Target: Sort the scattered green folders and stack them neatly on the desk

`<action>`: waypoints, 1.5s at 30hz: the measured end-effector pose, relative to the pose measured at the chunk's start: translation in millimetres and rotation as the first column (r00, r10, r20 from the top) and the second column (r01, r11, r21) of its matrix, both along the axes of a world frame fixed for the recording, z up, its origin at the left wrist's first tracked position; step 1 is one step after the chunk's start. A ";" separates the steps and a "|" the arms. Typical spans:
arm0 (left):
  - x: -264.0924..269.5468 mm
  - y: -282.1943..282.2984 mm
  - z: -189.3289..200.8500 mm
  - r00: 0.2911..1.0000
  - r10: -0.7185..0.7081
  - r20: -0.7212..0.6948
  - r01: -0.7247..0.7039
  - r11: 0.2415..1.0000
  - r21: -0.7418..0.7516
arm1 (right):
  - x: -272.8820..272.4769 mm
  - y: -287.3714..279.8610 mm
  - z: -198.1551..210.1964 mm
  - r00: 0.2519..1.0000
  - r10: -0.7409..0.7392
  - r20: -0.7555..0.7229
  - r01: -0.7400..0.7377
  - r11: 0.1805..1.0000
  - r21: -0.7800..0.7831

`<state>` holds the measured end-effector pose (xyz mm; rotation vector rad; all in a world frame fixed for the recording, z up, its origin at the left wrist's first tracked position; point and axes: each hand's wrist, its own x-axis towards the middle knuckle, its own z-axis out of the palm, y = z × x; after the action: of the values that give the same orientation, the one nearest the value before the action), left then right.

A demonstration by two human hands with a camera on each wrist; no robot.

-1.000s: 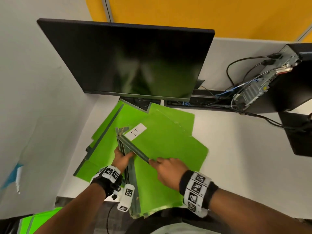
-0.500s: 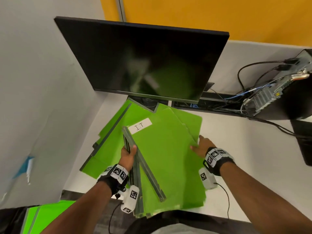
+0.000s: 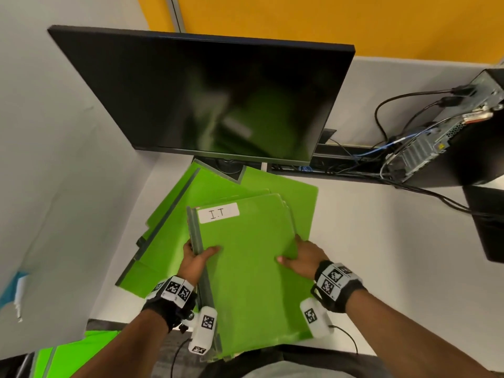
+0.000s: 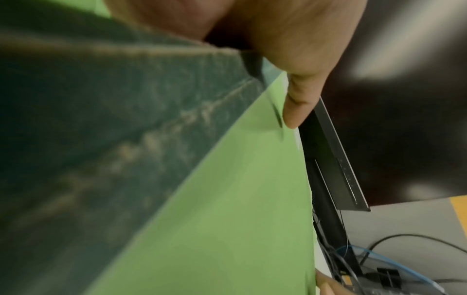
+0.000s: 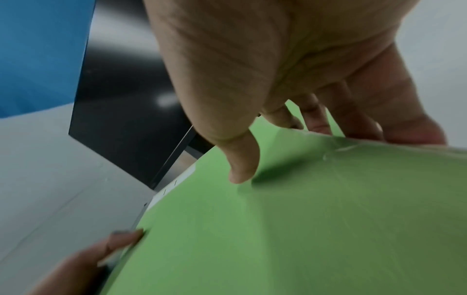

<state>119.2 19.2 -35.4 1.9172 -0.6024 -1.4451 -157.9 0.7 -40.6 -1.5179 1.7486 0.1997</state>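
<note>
office cubicle | monitor (image 3: 207, 96) | desktop computer (image 3: 461, 137) | white desk (image 3: 381, 241) | partition walls (image 3: 54, 159)

Right hand (image 3: 301, 259) fingers (image 5: 353, 119) hidden under folder stack (image 3: 253, 274)

monitor (image 3: 207, 96): dark screen, tilted, at the desk's (image 3: 368, 255) back edge, left of middle | computer case (image 3: 447, 143): black, back right corner, ports facing in | cables (image 3: 387, 162): black and blue, tangled along back edge | partition (image 3: 313, 20): yellow, behind desk
</note>
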 end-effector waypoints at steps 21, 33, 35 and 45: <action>-40.7 -3.7 26.2 0.964 -0.066 -0.258 0.066 0.998 -0.012 | -46.8 13.1 4.8 0.502 -0.557 0.661 0.578 0.785 0.223; -105.2 -71.7 14.5 0.863 -0.483 -0.150 0.485 0.874 -0.021 | -118.8 27.2 24.6 0.295 -0.637 0.712 0.735 0.628 0.257; -86.0 -92.9 7.3 0.877 -0.469 0.099 0.477 0.875 -0.083 | -127.3 21.8 21.3 0.319 -0.647 0.692 0.745 0.623 0.239; 64.2 -98.4 -6.0 0.427 -0.593 0.683 0.345 0.805 0.483 | -155.9 21.1 13.5 0.333 -0.687 0.646 0.804 0.565 0.187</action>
<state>183.4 -79.2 -41.4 2.8002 -1.5695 -0.8312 -313.8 21.7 -27.1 -0.5457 1.6626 -0.9134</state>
